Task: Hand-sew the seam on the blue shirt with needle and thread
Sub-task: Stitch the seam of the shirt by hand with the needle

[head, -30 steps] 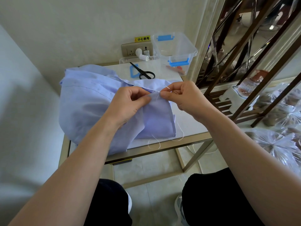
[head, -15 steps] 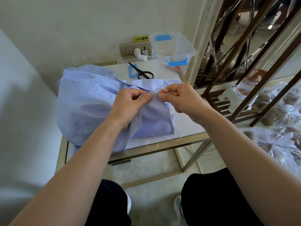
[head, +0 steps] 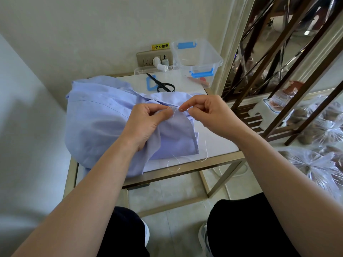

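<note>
Cloth of the blue shirt (head: 96, 127) lies heaped over the left half and middle of the table (head: 219, 143), with 1 fold hanging over the table's front edge. Above the table's middle, the left hand (head: 146, 123) pinches a fold of the shirt at the seam, thumb pressed against curled fingers. Just right of it, the right hand (head: 207, 112) pinches the needle (head: 182, 109) between thumb and forefinger, the other fingers curled in. The needle is thin and hard to make out, and its tip points toward the left hand. White thread (head: 173, 166) runs down from the seam across the cloth and makes 2 loose loops at the table's front edge.

At the back of the table lie black scissors (head: 163, 85), their blades crossing a blue plastic frame (head: 149, 84). A clear box (head: 198, 54) with blue clasps stands at the table's back right corner. A white spool (head: 161, 66) rests at the table's back edge, below a wall socket (head: 146, 61).
</note>
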`<state>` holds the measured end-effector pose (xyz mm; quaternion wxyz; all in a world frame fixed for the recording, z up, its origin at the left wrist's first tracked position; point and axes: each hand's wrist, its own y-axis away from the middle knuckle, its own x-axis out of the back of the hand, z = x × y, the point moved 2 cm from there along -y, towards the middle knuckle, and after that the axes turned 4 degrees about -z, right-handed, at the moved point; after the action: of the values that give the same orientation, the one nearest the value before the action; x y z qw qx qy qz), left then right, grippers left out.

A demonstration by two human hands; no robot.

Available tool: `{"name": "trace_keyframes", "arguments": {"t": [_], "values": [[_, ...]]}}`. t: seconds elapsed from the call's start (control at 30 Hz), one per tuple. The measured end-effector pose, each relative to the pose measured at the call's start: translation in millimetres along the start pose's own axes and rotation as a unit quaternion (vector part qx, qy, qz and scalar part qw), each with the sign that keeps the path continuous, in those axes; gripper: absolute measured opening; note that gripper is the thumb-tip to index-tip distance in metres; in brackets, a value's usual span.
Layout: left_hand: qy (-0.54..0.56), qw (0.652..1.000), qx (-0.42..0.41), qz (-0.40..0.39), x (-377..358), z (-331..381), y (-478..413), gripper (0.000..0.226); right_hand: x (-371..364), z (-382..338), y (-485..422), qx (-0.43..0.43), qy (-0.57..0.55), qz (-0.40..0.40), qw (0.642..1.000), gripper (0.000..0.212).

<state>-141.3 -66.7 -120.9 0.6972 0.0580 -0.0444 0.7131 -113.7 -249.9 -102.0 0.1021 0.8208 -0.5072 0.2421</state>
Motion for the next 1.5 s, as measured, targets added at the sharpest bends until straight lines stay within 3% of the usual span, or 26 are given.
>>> {"name": "trace_keyframes", "arguments": {"t": [0.77,0.93,1.13,1.33,1.5], "values": [[-0.045,0.999,-0.026,-0.016,1.1,4.7,2.8,0.010,-0.9,-2.8,2.4,-0.010,0.011,-0.029,0.999,0.033],[-0.106,0.993,-0.044,-0.031,1.6,5.8,4.5,0.013,-3.2,-2.9,1.8,-0.032,0.014,-0.079,0.996,0.053],[-0.164,0.984,-0.060,-0.024,1.7,7.8,6.3,0.014,-3.6,-1.2,2.5,-0.038,0.036,-0.076,0.996,0.031],[-0.188,0.981,-0.047,0.030,1.5,4.4,3.6,0.005,-6.9,-2.1,1.8,-0.025,0.052,-0.042,0.997,0.028],[-0.203,0.978,-0.049,0.017,-2.9,5.0,4.3,0.009,-9.0,0.5,-0.1,-0.021,0.061,-0.025,0.998,0.025]]}}
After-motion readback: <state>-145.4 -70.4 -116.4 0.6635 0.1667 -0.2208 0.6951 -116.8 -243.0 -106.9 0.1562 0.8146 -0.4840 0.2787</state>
